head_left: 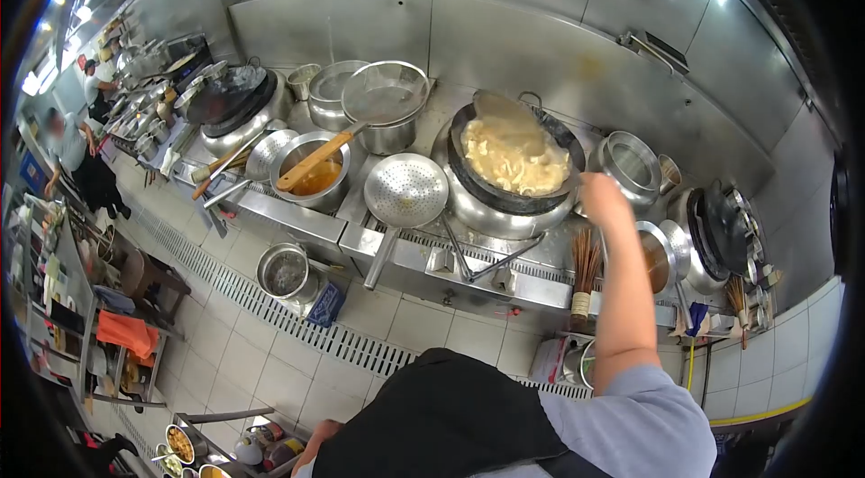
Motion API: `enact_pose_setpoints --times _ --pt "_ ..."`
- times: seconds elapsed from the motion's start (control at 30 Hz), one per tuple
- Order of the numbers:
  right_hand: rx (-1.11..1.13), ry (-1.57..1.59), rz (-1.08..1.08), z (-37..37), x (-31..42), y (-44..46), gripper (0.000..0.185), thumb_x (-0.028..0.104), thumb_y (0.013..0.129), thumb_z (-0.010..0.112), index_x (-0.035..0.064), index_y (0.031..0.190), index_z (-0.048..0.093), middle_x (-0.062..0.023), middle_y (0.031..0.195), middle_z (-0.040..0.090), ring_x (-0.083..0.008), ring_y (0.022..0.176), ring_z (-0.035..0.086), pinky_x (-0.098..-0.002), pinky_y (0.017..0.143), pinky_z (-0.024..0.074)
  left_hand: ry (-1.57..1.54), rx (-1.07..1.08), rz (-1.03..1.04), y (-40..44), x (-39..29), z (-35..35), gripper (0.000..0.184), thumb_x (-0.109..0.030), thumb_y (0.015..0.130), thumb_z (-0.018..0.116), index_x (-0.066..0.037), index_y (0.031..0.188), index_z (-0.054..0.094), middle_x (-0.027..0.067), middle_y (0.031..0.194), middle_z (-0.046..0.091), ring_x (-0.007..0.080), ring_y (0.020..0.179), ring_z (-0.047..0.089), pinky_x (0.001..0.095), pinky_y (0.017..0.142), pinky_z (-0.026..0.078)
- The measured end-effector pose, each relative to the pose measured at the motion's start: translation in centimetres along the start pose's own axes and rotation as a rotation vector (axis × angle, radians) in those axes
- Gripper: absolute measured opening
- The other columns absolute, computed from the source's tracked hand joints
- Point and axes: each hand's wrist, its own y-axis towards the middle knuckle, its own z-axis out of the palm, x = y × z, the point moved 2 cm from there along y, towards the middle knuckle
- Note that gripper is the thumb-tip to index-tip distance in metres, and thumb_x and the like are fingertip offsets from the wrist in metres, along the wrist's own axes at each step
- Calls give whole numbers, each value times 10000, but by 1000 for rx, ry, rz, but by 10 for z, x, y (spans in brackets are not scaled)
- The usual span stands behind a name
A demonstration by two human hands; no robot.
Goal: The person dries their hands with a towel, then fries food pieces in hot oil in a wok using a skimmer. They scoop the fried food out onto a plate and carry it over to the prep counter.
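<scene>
My right hand [599, 196] is closed at the right rim of a large black wok [464, 173], apparently round the handle of a ladle. A blurred, rounded metal shape, seemingly the ladle's bowl [496, 109], shows at the wok's far side. Pale yellow pieces of food [515, 158] in light liquid fill the wok, which sits on a round steel burner. Low at the left of my dark apron, my left hand [326, 431] shows only in part, apart from the stove. Its fingers are hidden.
A perforated skimmer [406, 191] lies left of the wok. Beyond it stand a pot of brown liquid [323, 185] and a mesh strainer [386, 92]. A bamboo brush [584, 275] hangs at the counter's front. Another person [81, 158] stands far left. A floor drain [270, 311] runs behind me.
</scene>
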Motion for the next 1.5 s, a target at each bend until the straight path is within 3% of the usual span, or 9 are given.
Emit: enact_pose_setpoints --times 0.13,0.27,0.37,0.5,0.67,0.9,1.07,1.3,1.5 --pt "33 -9 68 -45 -6 -24 258 74 793 479 -3 990 626 -242 969 618 -384 940 585 -433 819 464 -18 -69 57 -7 -9 -1 362 -370 827 498 -50 921 641 143 932 648 358 942 582 455 788 471" --pt "120 -59 157 69 -37 30 268 56 809 438 -13 982 631 -249 1015 608 -385 1007 568 -435 878 456 -135 -170 320 1 -15 2 337 -344 823 519 -38 892 641 145 895 651 346 907 597 447 775 478" --pt "65 -58 42 9 -23 19 290 54 801 438 21 1017 627 -240 1002 613 -367 1010 567 -422 872 451 108 -355 -50 -20 -63 -9 288 -305 828 534 -36 854 634 140 848 649 331 838 619 438 736 493" --pt "8 -28 23 -60 -16 -33 251 47 801 439 -25 963 616 -248 901 626 -392 961 575 -429 854 450 -49 -52 75 -29 -69 -30 278 -303 840 531 -46 864 633 130 868 651 303 894 620 401 745 498" --pt "154 -71 46 63 -40 17 271 46 802 434 -21 975 632 -287 974 596 -392 971 576 -418 847 464 18 -1 21 -9 -34 -8 275 -302 837 532 -46 862 632 132 868 650 304 892 619 403 743 497" --pt "27 0 95 -63 -30 -41 233 68 815 462 -18 965 618 -269 935 607 -385 944 584 -428 810 465 7 5 15 -8 -30 0 271 -299 833 535 -47 859 630 135 867 650 307 889 618 405 741 497" --pt "160 -79 174 60 -59 26 253 58 783 459 -6 957 630 -267 1001 597 -390 986 566 -412 864 445 19 23 3 -10 -27 7 269 -297 830 536 -47 857 630 136 867 649 308 887 618 406 739 497" --pt "-13 1 135 -53 -56 -17 232 88 798 480 -14 932 640 -273 943 606 -382 941 585 -416 803 470 14 10 -2 -13 -25 9 265 -295 825 539 -47 854 628 139 866 648 310 884 617 408 737 496" --pt "87 20 172 58 -86 47 233 82 792 497 -14 933 654 -248 1019 603 -391 991 573 -432 850 468 18 20 -27 -19 -17 15 262 -293 822 541 -48 852 627 141 866 648 312 882 617 410 735 496"
